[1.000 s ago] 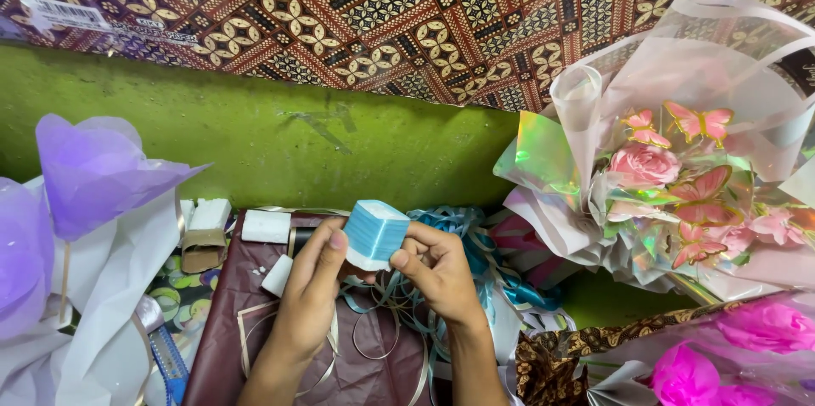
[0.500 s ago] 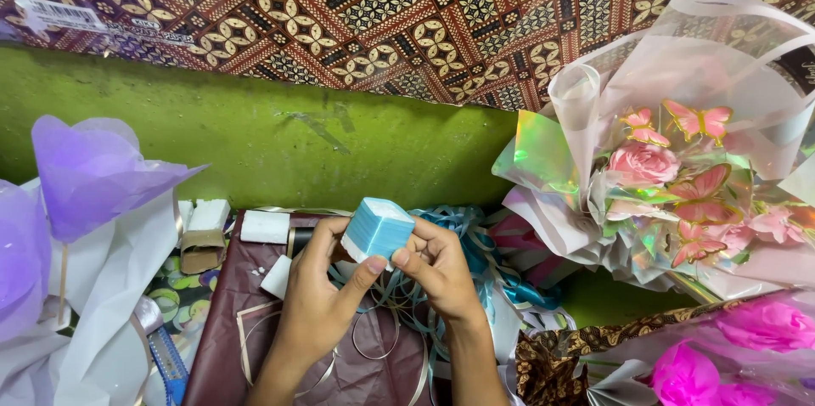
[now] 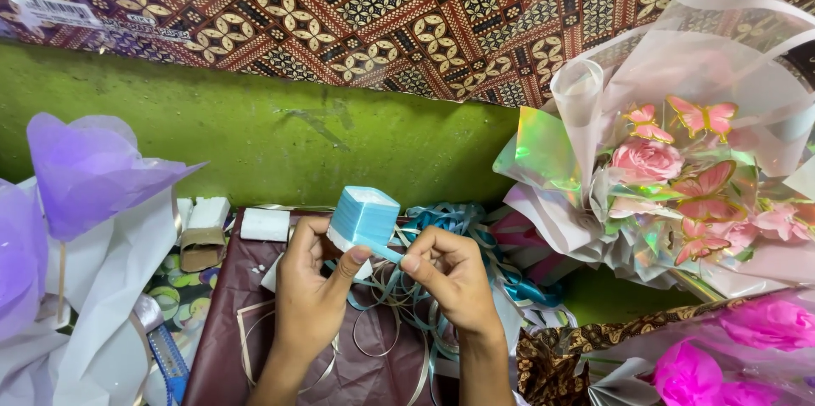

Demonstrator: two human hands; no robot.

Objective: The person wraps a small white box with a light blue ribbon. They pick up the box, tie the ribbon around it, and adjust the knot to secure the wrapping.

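My left hand (image 3: 312, 291) holds a squarish spool of light blue ribbon (image 3: 364, 217), its thumb pressed under the spool's lower edge. My right hand (image 3: 452, 277) pinches the loose blue ribbon end just below and right of the spool, fingertips almost touching the left thumb. Both hands hover over a tangle of blue and silver ribbon curls (image 3: 441, 232) lying on a dark maroon sheet (image 3: 246, 342).
A bouquet of pink roses and butterflies in clear wrap (image 3: 679, 177) lies at the right, magenta flowers (image 3: 747, 346) below it. Purple wrapped flowers (image 3: 81, 172) stand at the left. White foam blocks (image 3: 265, 224) and a blue cutter (image 3: 167, 359) lie nearby. A green wall (image 3: 255, 126) is behind.
The spool has tilted and shifted slightly right and up. My right fingers closed in on the ribbon end beside my left thumb.
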